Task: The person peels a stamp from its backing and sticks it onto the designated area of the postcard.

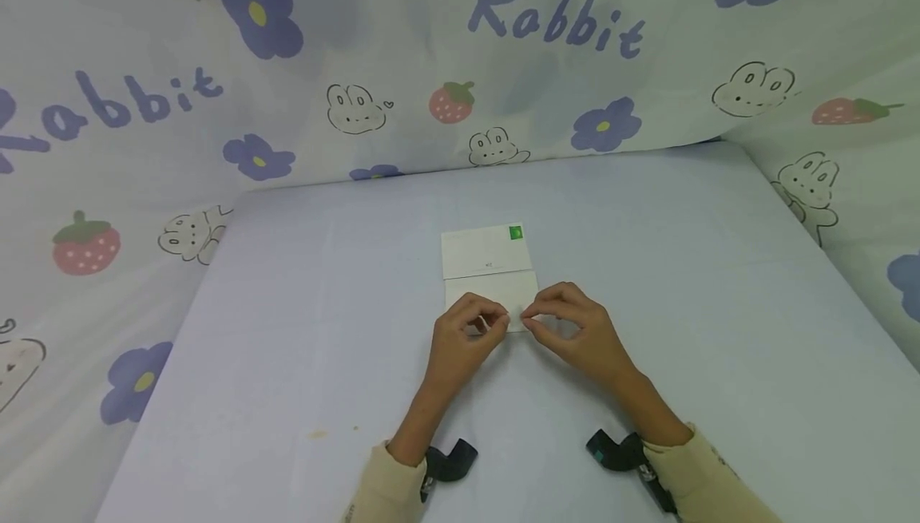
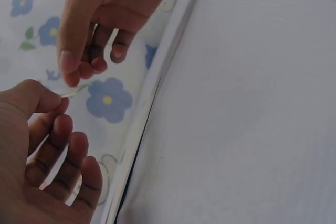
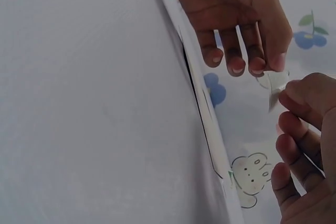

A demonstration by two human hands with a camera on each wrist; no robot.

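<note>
Both hands meet over the near part of a white folded card [image 1: 485,255], which lies on the table with a crease across it and a small green square [image 1: 516,232] at its upper right corner. Thumb and forefinger of my left hand [image 1: 463,343] pinch one side of a small, thin, pale see-through piece [image 3: 275,90]. My right hand [image 1: 585,339] pinches the other side, fingertips close to those of the left. The remaining fingers of both hands curve loosely. In the head view, the fingertips largely hide the piece.
The white-covered table [image 1: 302,291] stretches out on all sides of the card. A printed curtain [image 1: 402,44] with rabbits, flowers and strawberries hangs behind and at both sides. Black wrist cameras sit below the left [image 1: 453,461] and right [image 1: 618,453] forearms.
</note>
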